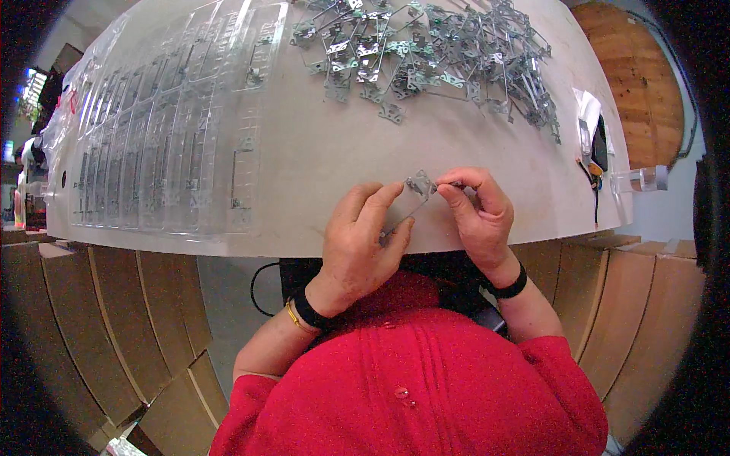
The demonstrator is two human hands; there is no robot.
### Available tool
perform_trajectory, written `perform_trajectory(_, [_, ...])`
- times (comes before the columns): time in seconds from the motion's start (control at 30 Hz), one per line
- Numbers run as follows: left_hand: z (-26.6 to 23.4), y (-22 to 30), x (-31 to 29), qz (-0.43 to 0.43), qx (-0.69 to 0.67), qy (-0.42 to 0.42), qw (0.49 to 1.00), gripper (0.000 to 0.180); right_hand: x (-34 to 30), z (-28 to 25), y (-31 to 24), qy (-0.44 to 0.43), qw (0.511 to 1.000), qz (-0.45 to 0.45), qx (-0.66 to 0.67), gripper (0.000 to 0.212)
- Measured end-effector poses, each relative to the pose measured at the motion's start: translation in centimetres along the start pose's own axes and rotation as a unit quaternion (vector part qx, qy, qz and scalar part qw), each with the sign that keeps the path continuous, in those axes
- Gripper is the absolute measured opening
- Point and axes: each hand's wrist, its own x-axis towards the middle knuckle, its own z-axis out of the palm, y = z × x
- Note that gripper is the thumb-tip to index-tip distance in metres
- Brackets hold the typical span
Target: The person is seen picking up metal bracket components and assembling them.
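Just above the table's near edge, my two hands hold one small metal bracket [420, 183] with a thin rod attached. My left hand [360, 241] has its fingers curled round the rod side, the rod's lower end lying between thumb and fingers. Thumb and forefinger of my right hand [480, 211] pinch the bracket's right side; whether a smaller part sits in that pinch is hidden. Farther back on the table lies a tangled heap of similar metal brackets with rods [411, 57].
Clear plastic trays [245, 159] with long slots, several holding metal parts, cover the table's left side. At the right edge lie a dark tool with orange [595, 171], a white paper packet [586, 114] and a clear plastic piece [642, 179]. Cardboard boxes [620, 304] stand below the table on both sides.
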Motion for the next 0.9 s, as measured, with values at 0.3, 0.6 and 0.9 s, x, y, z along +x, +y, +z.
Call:
perform_trajectory(0.3, [0.1, -0.08, 0.03, 0.002, 0.001, 0.0, 1.0, 0.052, -0.16, 0.12, 0.26, 0.001, 1.0, 0.003, 0.021, 0.01])
perform_trajectory(0.6, [0.05, -0.02, 0.03, 0.001, -0.001, 0.003, 1.0, 0.051, -0.17, 0.03, -0.27, -0.002, 1.0, 0.019, 0.009, 0.011])
perform_trajectory(0.9, [0.01, 0.08, -0.04, -0.011, 0.006, -0.007, 1.0, 0.052, 0.03, 0.22, -0.02, -0.003, 1.0, -0.017, -0.01, 0.011])
